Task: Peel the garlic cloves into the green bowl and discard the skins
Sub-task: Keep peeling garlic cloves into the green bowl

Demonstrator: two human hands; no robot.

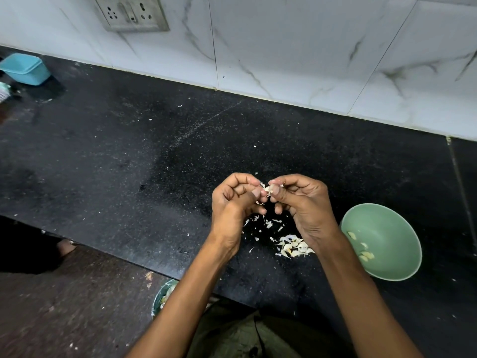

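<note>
Two hands meet above the middle of the black bench (129,151), fingers curled, both pinching one garlic clove (268,188) between thumbs and fingertips. The left hand (236,202) holds it from the left, its thumb pressed near the clove's lower edge; the right hand (302,202) holds it from the right, thumbnail against the clove. Bits of papery skin stick out around the clove.

Below the hands, loose skins (265,223) lie scattered on the bench, and a denser pile of skins (294,246) sits nearer, just beside the right wrist. The green bowl (392,254) stands on the bench to the right of the right forearm, with a few peeled cloves (361,246) lying inside against its left wall.

At the far left, a blue tub (25,68) rests on the bench near the tiled wall (284,47), where a socket plate (131,12) is mounted. Beneath the near bench edge, a lined bin (162,295) shows partly behind the left forearm.
</note>
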